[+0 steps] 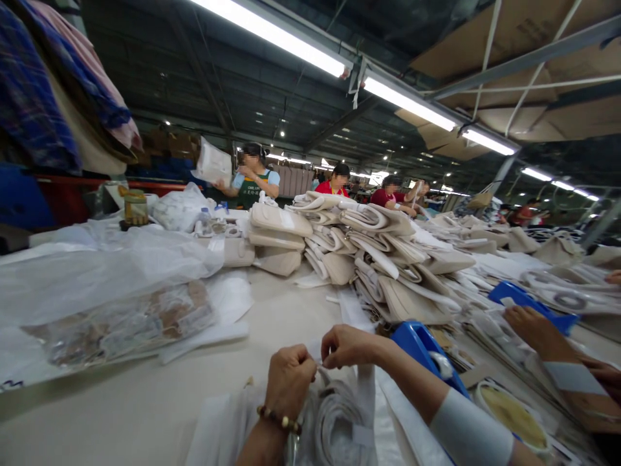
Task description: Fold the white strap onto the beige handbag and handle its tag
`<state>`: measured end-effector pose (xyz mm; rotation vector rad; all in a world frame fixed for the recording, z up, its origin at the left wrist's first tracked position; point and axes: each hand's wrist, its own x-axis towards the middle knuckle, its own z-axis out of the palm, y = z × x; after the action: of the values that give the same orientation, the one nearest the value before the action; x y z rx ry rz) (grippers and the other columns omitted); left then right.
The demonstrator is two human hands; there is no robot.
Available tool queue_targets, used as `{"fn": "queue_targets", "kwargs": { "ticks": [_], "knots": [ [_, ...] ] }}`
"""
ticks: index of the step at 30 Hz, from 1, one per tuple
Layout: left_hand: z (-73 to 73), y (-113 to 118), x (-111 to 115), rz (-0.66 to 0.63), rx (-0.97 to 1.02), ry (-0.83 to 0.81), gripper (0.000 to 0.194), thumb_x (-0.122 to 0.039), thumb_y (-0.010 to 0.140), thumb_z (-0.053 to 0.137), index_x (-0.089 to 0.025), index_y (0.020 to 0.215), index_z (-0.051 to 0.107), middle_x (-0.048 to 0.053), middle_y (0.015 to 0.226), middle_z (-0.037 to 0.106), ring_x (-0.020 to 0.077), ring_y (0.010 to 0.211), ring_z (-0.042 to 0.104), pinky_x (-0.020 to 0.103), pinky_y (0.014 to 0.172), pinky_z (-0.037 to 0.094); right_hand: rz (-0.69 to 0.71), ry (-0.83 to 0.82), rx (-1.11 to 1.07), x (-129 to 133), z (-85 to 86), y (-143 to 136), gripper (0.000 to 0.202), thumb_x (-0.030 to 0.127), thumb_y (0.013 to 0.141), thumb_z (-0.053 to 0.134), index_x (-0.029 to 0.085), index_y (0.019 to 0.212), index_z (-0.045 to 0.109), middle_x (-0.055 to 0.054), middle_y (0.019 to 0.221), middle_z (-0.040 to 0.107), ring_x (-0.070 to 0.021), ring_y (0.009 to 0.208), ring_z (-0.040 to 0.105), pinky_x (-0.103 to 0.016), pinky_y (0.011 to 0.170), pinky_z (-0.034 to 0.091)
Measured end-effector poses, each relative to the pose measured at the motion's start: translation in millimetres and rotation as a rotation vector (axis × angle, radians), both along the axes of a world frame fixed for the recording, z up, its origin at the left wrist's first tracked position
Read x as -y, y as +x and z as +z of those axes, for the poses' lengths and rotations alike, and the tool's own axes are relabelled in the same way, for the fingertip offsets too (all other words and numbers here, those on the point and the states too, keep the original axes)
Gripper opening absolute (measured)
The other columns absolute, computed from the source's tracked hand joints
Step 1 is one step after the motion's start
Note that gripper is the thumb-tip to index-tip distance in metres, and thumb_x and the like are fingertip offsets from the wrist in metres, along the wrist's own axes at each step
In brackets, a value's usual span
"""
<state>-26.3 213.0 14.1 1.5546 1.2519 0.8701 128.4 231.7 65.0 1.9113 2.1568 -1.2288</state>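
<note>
My left hand (290,378), with a beaded bracelet at the wrist, is closed at the lower middle of the view. Just to its right, my right hand (350,347) bends down with thumb and fingertips pinched together, close to the left fingers. What lies between the fingertips is too small to make out. Below both hands sits a rolled light-coloured strap or fabric piece (339,421) in clear plastic. White sheets of wrapping (218,427) lie to the left of it.
Folded beige pieces (383,246) are piled beyond my hands. A blue tape dispenser (427,356) and a round tub (514,414) stand at the right, near another person's hand (533,330). A large plastic bag (130,317) lies left. Several people are at work behind.
</note>
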Motion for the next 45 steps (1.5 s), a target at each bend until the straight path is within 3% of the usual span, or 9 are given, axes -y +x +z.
{"fn": "queue_targets", "kwargs": {
  "ticks": [7, 13, 19, 23, 27, 31, 35, 40, 45],
  "knots": [
    [-2.6, 0.8, -4.9, 0.075, 0.323, -0.198, 0.013, -0.028, 0.048, 0.053, -0.017, 0.045, 0.058, 0.0, 0.047, 0.057, 0.0128, 0.05, 0.044, 0.024, 0.048, 0.031, 0.013, -0.009, 0.028, -0.4, 0.8, -4.0, 0.022, 0.017, 0.07, 0.055, 0.015, 0.086, 0.069, 0.004, 0.054, 0.051, -0.0076, 0.049, 0.043, -0.019, 0.048, 0.033],
    [6.7, 0.8, -2.9, 0.109, 0.527, -0.309, 0.012, -0.028, 0.044, 0.057, -0.016, 0.044, 0.058, 0.002, 0.049, 0.06, 0.0112, 0.049, 0.046, 0.022, 0.044, 0.027, 0.004, 0.023, -0.012, -3.2, 5.8, -5.4, 0.017, 0.013, 0.059, 0.064, 0.018, 0.075, 0.07, 0.006, 0.057, 0.051, -0.0103, 0.06, 0.044, -0.022, 0.058, 0.033],
    [4.9, 1.7, -1.3, 0.043, 0.652, -0.381, 0.009, -0.024, 0.045, 0.058, -0.015, 0.045, 0.058, 0.003, 0.047, 0.059, 0.0083, 0.042, 0.044, 0.02, 0.04, 0.019, -0.168, -0.092, -0.268, -2.6, -0.1, 0.7, 0.021, 0.011, 0.052, 0.064, 0.015, 0.072, 0.067, 0.005, 0.06, 0.057, -0.0095, 0.057, 0.048, -0.022, 0.057, 0.038],
    [5.7, 4.4, -1.7, -0.008, 0.724, -0.402, 0.018, -0.029, 0.047, 0.067, -0.014, 0.047, 0.057, 0.002, 0.047, 0.058, 0.0076, 0.038, 0.044, 0.019, 0.038, 0.016, -0.329, -0.117, -0.515, -0.7, -5.1, 2.0, 0.021, 0.015, 0.05, 0.061, 0.015, 0.071, 0.062, 0.004, 0.058, 0.058, -0.0104, 0.053, 0.052, -0.024, 0.057, 0.044],
    [8.4, 2.7, -4.7, 0.001, 0.836, -0.392, 0.029, -0.034, 0.044, 0.071, -0.012, 0.061, 0.063, 0.004, 0.054, 0.063, 0.0063, 0.043, 0.045, 0.017, 0.039, 0.022, -0.42, -0.109, -0.746, 5.5, -2.6, 3.6, 0.023, 0.03, 0.058, 0.057, 0.012, 0.073, 0.059, -0.004, 0.065, 0.064, -0.0145, 0.059, 0.061, -0.03, 0.065, 0.049],
    [9.5, -0.4, -6.1, 0.058, 0.918, -0.418, 0.038, -0.027, 0.043, 0.069, -0.01, 0.078, 0.066, 0.006, 0.065, 0.068, 0.0098, 0.056, 0.054, 0.017, 0.046, 0.035, -0.437, -0.123, -0.878, 14.5, 1.5, 7.0, 0.028, 0.024, 0.054, 0.061, 0.012, 0.079, 0.06, -0.008, 0.078, 0.069, -0.0186, 0.078, 0.066, -0.034, 0.082, 0.047],
    [10.3, 0.5, -5.4, 0.145, 0.954, -0.415, 0.049, -0.018, 0.043, 0.066, -0.008, 0.09, 0.063, 0.01, 0.074, 0.07, 0.0108, 0.057, 0.057, 0.017, 0.045, 0.035, -0.409, -0.09, -0.868, 19.0, -1.9, 6.9, 0.036, 0.019, 0.045, 0.073, 0.012, 0.08, 0.064, -0.006, 0.081, 0.07, -0.0172, 0.078, 0.065, -0.032, 0.082, 0.046],
    [10.1, 2.5, -7.4, 0.221, 0.966, -0.393, 0.059, -0.015, 0.044, 0.064, -0.003, 0.102, 0.058, 0.013, 0.073, 0.07, 0.0092, 0.05, 0.052, 0.017, 0.039, 0.03, -0.392, -0.027, -0.761, 18.1, -9.8, 2.7, 0.039, 0.034, 0.046, 0.08, 0.01, 0.075, 0.069, -0.005, 0.074, 0.068, -0.0122, 0.062, 0.061, -0.029, 0.07, 0.047],
    [8.7, 2.6, -8.6, 0.239, 0.976, -0.353, 0.073, -0.015, 0.043, 0.065, 0.002, 0.113, 0.053, 0.012, 0.067, 0.069, 0.0072, 0.044, 0.048, 0.015, 0.035, 0.025, -0.326, -0.008, -0.7, 19.5, -9.3, 3.0, 0.048, 0.047, 0.054, 0.076, 0.012, 0.085, 0.069, -0.004, 0.073, 0.067, -0.01, 0.058, 0.06, -0.026, 0.064, 0.048]
  ]
}}
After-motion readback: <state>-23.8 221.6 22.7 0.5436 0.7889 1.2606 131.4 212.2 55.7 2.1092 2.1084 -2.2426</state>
